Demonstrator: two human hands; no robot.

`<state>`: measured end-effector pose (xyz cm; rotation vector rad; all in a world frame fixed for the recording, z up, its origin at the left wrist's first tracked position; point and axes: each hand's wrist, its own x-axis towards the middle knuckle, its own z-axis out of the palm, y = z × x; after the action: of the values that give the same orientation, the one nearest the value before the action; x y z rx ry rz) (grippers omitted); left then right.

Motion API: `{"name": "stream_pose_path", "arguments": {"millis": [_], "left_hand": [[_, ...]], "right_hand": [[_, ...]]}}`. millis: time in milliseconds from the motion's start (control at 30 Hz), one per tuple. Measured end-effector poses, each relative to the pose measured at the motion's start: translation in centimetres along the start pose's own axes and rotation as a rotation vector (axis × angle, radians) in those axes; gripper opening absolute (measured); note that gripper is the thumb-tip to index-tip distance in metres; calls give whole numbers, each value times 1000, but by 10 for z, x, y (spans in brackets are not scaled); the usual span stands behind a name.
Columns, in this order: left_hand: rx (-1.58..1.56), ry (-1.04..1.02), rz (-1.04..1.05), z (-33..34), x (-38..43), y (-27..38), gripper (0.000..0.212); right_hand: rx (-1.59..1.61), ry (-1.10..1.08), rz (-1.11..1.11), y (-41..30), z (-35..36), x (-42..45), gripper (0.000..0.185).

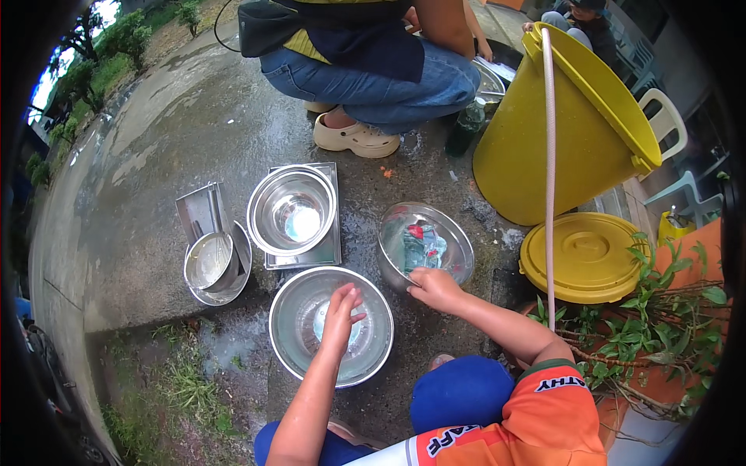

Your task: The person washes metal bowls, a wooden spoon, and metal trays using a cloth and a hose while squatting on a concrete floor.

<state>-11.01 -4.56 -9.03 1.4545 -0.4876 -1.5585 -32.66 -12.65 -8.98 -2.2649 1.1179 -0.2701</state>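
Note:
My left hand [342, 314] is raised over a wide steel basin [282, 355], fingers apart and holding nothing. Shallow cloudy liquid seems to lie in that basin. With my right hand [436, 289] I grip the near rim of a tilted steel bowl [460, 262]. Inside it lies a crumpled greenish sheet with red patches [424, 247]; whether it is cloth or plastic I cannot tell. Beyond the basin, nested steel bowls [262, 198] rest on a rectangular steel pan [333, 233]. To their left, a steel pot [204, 262] holding a whisk [222, 247] sits in another steel bowl [245, 274].
A person in jeans [373, 81] squats ahead beside a bottle of dark green liquid [466, 128]. At right stand a large yellow bin [542, 134], its lid [583, 256] and a hanging pale hose [549, 175]. Leafy plants [658, 332] crowd the right; wet concrete [163, 233] spreads left.

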Motion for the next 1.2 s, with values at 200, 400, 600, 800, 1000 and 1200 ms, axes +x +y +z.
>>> {"name": "stream_pose_path", "arguments": {"millis": [200, 400, 600, 800, 1000, 1200], "left_hand": [[-338, -161, -231, 4, -4, 8, 45], [-286, 79, -78, 8, -31, 40, 12], [-303, 221, 6, -25, -47, 48, 21], [-340, 273, -40, -52, -45, 23, 31], [-407, 318, 119, -65, -49, 46, 31], [-431, 322, 191, -77, -35, 40, 32]], "right_hand": [[-312, -104, -480, -69, -6, -14, 15], [-372, -28, -447, -90, -36, 34, 40], [141, -255, -212, -90, 38, 94, 52], [35, 265, -360, -147, 78, 154, 35], [-378, -62, -157, -135, 47, 182, 34], [62, -381, -313, -134, 87, 138, 47]]}}
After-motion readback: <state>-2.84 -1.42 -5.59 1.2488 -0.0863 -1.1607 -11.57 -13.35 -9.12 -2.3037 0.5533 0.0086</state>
